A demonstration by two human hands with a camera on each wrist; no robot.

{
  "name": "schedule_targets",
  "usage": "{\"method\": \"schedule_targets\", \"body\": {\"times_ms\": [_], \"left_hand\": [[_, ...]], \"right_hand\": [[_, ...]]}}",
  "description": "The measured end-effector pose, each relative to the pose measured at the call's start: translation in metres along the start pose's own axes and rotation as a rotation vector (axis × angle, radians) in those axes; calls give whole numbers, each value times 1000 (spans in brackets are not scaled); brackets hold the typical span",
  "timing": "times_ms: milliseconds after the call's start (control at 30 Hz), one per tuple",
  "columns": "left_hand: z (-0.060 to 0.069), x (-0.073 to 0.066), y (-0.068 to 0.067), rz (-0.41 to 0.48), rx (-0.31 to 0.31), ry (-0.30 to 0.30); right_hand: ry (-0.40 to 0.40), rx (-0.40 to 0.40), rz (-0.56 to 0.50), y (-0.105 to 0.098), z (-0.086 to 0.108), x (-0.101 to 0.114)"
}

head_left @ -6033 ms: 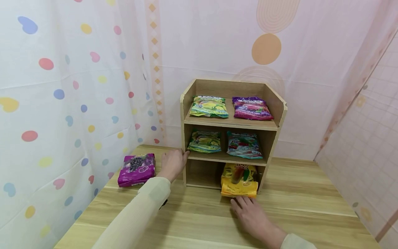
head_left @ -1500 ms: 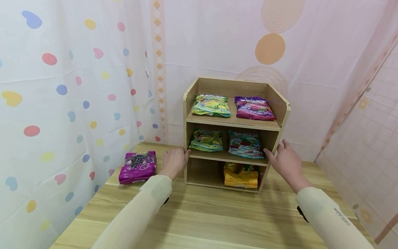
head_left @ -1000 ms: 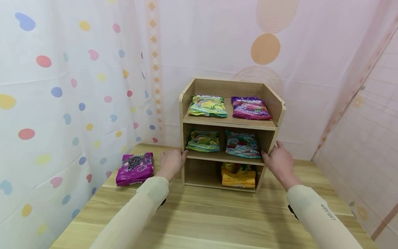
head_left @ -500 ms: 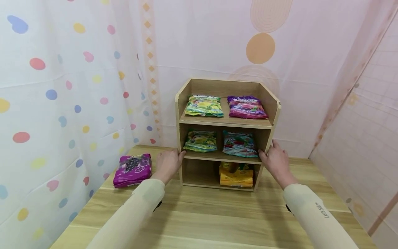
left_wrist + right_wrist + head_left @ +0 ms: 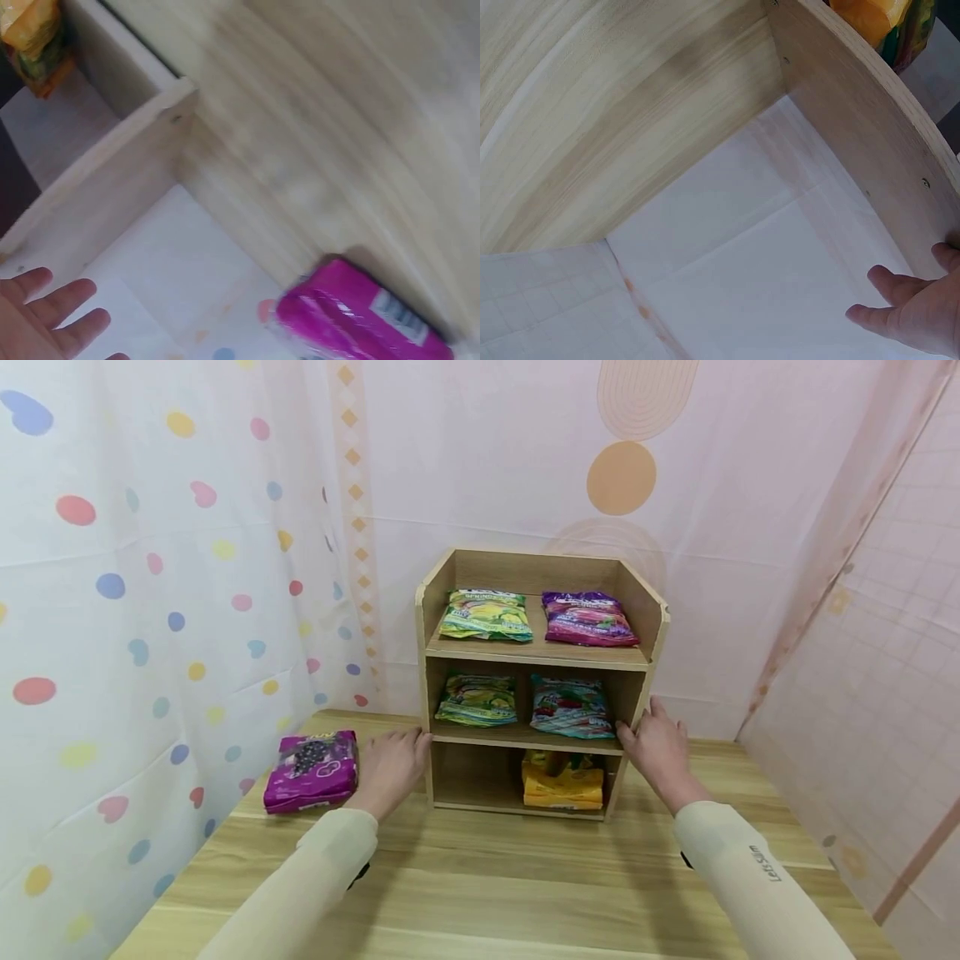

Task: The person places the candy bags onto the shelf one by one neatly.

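The small wooden shelf (image 5: 536, 652) stands on the table, with snack bags on its three levels. My left hand (image 5: 390, 768) is beside its left side, fingers (image 5: 64, 304) straight and spread, gripping nothing. My right hand (image 5: 660, 747) is at its right side, thumb by the front edge and the other fingers (image 5: 892, 286) extended; it touches the panel lightly. On the bottom level, at the right, lies a yellow bag (image 5: 562, 785). A purple bag with a grape picture (image 5: 311, 772) lies on the table, left of my left hand.
A green-yellow bag (image 5: 487, 615) and a purple-pink bag (image 5: 590, 619) lie on the top level. Another green-yellow bag (image 5: 477, 700) and a teal bag (image 5: 572, 707) lie on the middle one. Patterned curtains (image 5: 480, 468) hang behind and beside the wooden table (image 5: 487, 885).
The yellow bag, which stuck out in front earlier, sits further inside. My right hand went from it to the shelf's right side. My left hand has just loosened from the left edge.
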State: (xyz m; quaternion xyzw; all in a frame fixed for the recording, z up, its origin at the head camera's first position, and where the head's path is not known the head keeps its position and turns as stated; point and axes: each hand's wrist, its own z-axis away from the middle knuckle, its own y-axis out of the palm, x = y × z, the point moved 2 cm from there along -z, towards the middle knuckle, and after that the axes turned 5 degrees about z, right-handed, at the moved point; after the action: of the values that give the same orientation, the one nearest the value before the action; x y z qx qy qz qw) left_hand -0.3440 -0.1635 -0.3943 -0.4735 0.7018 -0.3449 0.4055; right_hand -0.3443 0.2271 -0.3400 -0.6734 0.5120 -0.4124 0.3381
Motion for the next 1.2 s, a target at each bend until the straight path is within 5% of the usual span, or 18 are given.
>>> {"method": "schedule_targets", "body": {"times_ms": [533,833,1067,1200], "left_hand": [[16,77,1,-120,80,-153],[21,124,-3,-105,125,-365],[21,161,-14,19,283,-617],[25,180,-21,123,352,-670]], "right_hand": [[11,-6,-21,-1,1,-1],[11,6,-24,0,0,-2],[22,6,-21,2,-1,0],[22,3,-20,2,-1,0]]}}
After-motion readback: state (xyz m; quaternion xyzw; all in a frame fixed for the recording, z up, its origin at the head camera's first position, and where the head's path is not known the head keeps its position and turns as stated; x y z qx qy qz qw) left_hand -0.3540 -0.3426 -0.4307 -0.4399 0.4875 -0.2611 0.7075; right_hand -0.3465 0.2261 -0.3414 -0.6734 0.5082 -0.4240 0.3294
